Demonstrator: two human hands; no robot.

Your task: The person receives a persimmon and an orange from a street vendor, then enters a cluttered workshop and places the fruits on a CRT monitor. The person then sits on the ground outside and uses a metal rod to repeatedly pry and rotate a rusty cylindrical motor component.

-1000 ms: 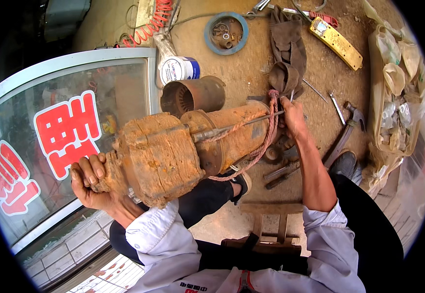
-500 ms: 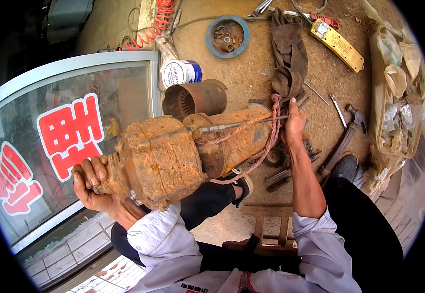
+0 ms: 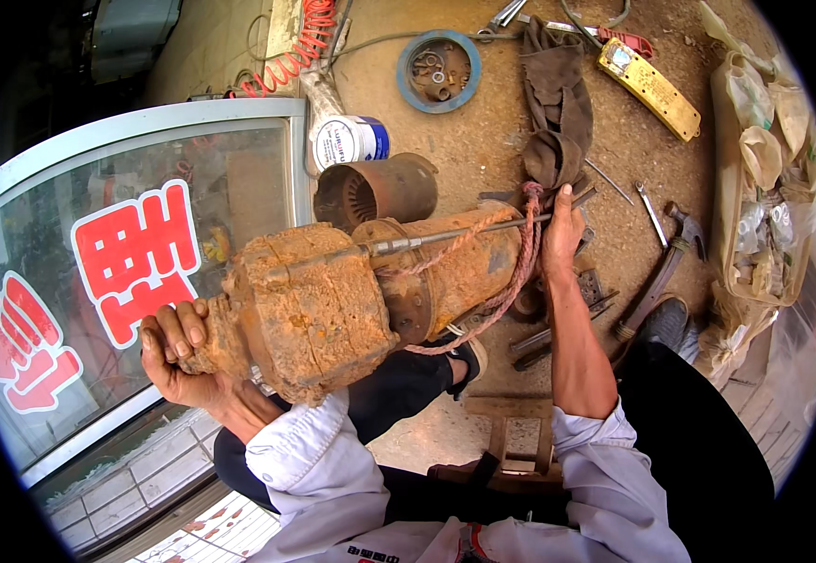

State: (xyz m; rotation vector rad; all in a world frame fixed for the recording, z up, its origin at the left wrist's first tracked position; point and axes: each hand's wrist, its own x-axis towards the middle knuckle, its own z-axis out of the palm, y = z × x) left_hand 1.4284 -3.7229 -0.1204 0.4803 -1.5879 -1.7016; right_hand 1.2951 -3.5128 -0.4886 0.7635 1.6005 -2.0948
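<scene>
A heavily rusted, motor-like pump body (image 3: 319, 314) lies slantwise over my lap, its blocky end to the left and its cylinder to the right. My left hand (image 3: 178, 352) is closed around the narrow rusty neck at the left end. A long thin metal rod (image 3: 455, 233) with a thicker, socket-like end runs along the top, that end meeting the block. My right hand (image 3: 563, 235) is closed at the rod's far right end, fingers partly hidden. Pink rope (image 3: 528, 258) loops around the cylinder, knotted near a dark cloth strip (image 3: 555, 94).
Behind the pump lie a rusty open cylinder (image 3: 380, 190), a white-and-blue tub (image 3: 352, 141) and a blue-rimmed bowl (image 3: 438, 73) of small parts. Rightward are a hammer (image 3: 657, 277), a spanner (image 3: 652, 214), a yellow control box (image 3: 650, 89) and a bag-lined bin (image 3: 741, 239). A glass door (image 3: 230, 188) stands left.
My right hand has shifted slightly left and down, with the rod's right end dipping a little lower. My left hand and the pump body have hardly moved.
</scene>
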